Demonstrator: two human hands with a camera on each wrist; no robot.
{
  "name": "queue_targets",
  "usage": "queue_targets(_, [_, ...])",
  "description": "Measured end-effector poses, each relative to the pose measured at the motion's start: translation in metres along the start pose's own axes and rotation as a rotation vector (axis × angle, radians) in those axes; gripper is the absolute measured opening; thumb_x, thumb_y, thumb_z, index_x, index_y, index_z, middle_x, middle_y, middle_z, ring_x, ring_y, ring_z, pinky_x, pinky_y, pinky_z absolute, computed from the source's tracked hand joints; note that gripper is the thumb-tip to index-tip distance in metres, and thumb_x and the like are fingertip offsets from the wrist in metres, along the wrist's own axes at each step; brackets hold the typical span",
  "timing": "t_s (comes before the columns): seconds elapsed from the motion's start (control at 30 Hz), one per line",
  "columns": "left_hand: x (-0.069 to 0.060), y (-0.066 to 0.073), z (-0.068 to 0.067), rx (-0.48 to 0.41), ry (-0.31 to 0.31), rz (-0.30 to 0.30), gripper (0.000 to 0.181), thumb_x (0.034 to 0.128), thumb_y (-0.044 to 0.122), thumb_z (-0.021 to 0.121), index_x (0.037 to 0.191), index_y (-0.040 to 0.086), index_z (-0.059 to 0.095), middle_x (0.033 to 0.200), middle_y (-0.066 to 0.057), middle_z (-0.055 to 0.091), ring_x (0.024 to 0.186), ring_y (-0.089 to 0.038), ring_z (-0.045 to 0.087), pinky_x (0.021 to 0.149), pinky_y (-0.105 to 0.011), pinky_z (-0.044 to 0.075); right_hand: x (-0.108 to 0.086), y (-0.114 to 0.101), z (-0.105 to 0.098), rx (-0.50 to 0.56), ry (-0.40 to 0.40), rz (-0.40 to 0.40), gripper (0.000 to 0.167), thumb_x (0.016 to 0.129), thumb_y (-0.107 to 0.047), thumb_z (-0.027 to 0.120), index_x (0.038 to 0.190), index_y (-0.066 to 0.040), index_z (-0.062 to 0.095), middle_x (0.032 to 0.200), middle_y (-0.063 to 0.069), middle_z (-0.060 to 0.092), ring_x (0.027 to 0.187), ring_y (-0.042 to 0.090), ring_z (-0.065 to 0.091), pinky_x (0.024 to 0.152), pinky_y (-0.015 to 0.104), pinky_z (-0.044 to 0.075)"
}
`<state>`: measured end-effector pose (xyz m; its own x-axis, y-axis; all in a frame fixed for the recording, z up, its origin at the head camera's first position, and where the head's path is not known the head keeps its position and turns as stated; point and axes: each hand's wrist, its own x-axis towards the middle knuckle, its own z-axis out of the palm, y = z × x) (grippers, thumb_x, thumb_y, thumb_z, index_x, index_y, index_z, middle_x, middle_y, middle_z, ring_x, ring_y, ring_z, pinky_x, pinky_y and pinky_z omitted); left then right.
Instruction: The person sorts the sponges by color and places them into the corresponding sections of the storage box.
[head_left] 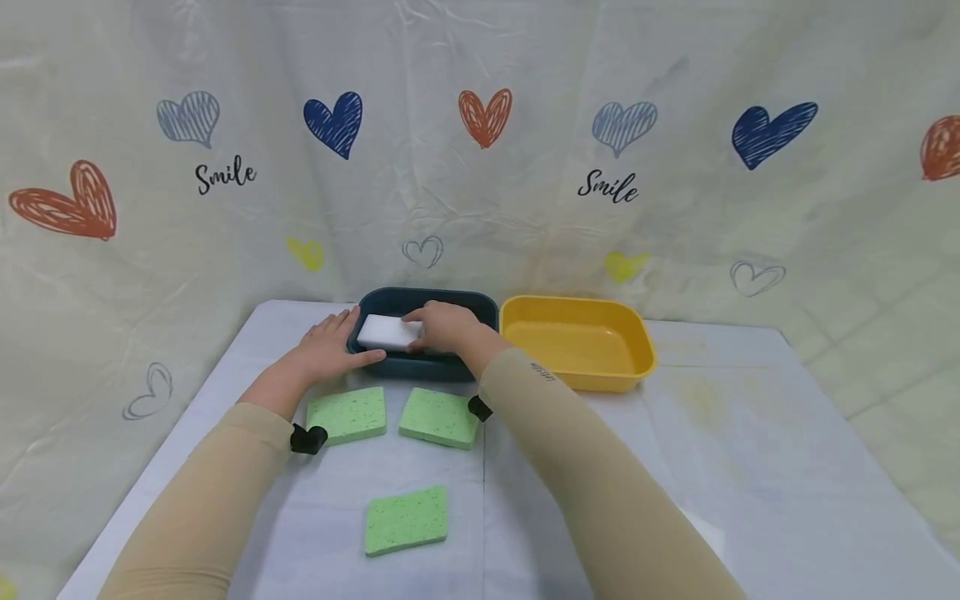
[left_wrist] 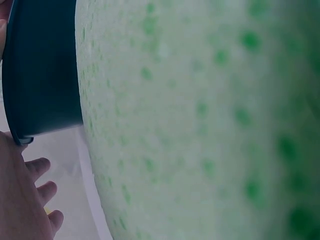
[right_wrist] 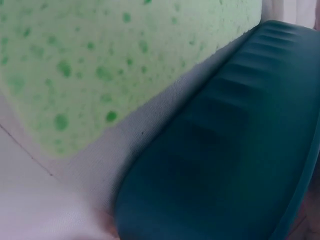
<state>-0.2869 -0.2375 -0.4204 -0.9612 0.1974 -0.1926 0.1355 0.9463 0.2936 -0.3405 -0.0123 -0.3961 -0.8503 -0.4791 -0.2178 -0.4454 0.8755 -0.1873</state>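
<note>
A dark teal bin [head_left: 420, 368] stands at the back of the table. In it lies a white rectangular block [head_left: 388, 332], perhaps a sponge. My right hand [head_left: 447, 327] reaches into the bin and grips the block's right end between thumb and fingers. The left hand [head_left: 324, 348] rests at the bin's left end, fingers spread along its side and thumb at the front rim. In the left wrist view, these fingers [left_wrist: 37, 167] show outside the bin wall [left_wrist: 42, 75]. The right wrist view shows the ribbed bin side [right_wrist: 225, 135], while the right hand's grip is hidden there.
To the right of the teal bin stands a yellow bin [head_left: 577, 379]. Before the teal bin lie two green speckled sponges, a left one [head_left: 347, 414] and a right one [head_left: 437, 417]. A third green sponge [head_left: 407, 520] lies nearer the front. Behind the table hangs a heart-printed sheet [head_left: 525, 217].
</note>
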Motion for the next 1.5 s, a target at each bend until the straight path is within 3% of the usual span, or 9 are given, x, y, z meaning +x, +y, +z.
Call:
queue_targets(0.1, [0.001,0.000,0.000,-0.003,0.001,0.000,0.118,0.0843,0.083,0.043,0.159,0.003,-0.002,0.163,-0.026,0.005,0.148,-0.048,0.003,0.117,-0.063,0.004,-0.004,0.004,-0.003,0.016,0.015,-0.015,0.064,0.085,-0.056,0.071,0.144,-0.040,0.052,0.137,-0.002,0.053,0.112,0.016,0.051,0.102,0.040,0.045])
queue_targets(0.4, [0.002,-0.002,0.002,0.000,0.006,0.006,0.119,0.0837,0.083,0.043,0.158,0.003,-0.002,0.163,-0.026,0.005,0.148,-0.048,0.003,0.117,-0.064,0.005,-0.021,0.013,-0.020,0.105,0.042,-0.063,0.067,0.087,-0.054,0.070,0.148,-0.038,0.046,0.154,0.002,0.042,0.138,0.022,0.042,0.112,0.043,0.037])
queue_targets(0.67, [0.002,0.001,0.001,-0.011,0.001,0.004,0.119,0.0836,0.083,0.044,0.158,0.003,-0.002,0.163,-0.026,0.005,0.147,-0.049,0.003,0.116,-0.064,0.004,-0.045,0.027,-0.033,0.174,0.103,-0.071,0.066,0.088,-0.052,0.071,0.148,-0.036,0.047,0.149,-0.001,0.049,0.135,0.023,0.045,0.111,0.044,0.038])
queue_targets(0.97, [-0.002,0.002,-0.001,-0.021,0.007,0.010,0.119,0.0839,0.082,0.045,0.159,0.003,-0.002,0.162,-0.029,0.004,0.147,-0.050,0.003,0.116,-0.064,0.004,-0.088,0.053,-0.044,0.185,0.151,-0.081,0.068,0.086,-0.056,0.071,0.147,-0.032,0.051,0.150,0.004,0.045,0.134,0.025,0.046,0.108,0.046,0.040])
queue_targets(1.1, [-0.001,0.000,0.000,-0.019,0.004,0.011,0.118,0.0847,0.082,0.045,0.158,0.003,-0.003,0.162,-0.029,0.004,0.146,-0.051,0.003,0.116,-0.065,0.005,-0.107,0.064,-0.046,0.184,0.153,-0.049,0.066,0.086,-0.054,0.072,0.145,-0.032,0.053,0.150,0.006,0.045,0.133,0.028,0.046,0.109,0.047,0.040])
queue_targets(1.27, [0.001,-0.002,0.001,-0.016,0.007,0.013,0.118,0.0843,0.082,0.044,0.158,0.003,-0.002,0.162,-0.029,0.004,0.146,-0.051,0.003,0.116,-0.065,0.005,-0.133,0.081,-0.042,0.171,0.163,-0.043,0.063,0.086,-0.050,0.074,0.143,-0.031,0.055,0.141,0.008,0.053,0.122,0.028,0.051,0.105,0.044,0.044])
queue_targets(1.5, [0.002,0.000,0.002,-0.009,0.005,0.015,0.119,0.0840,0.083,0.044,0.158,0.002,-0.003,0.161,-0.029,0.004,0.146,-0.051,0.003,0.115,-0.066,0.005,-0.177,0.107,-0.028,0.160,0.191,-0.044,0.061,0.084,-0.047,0.077,0.140,-0.029,0.059,0.133,0.006,0.059,0.120,0.026,0.054,0.104,0.045,0.045])
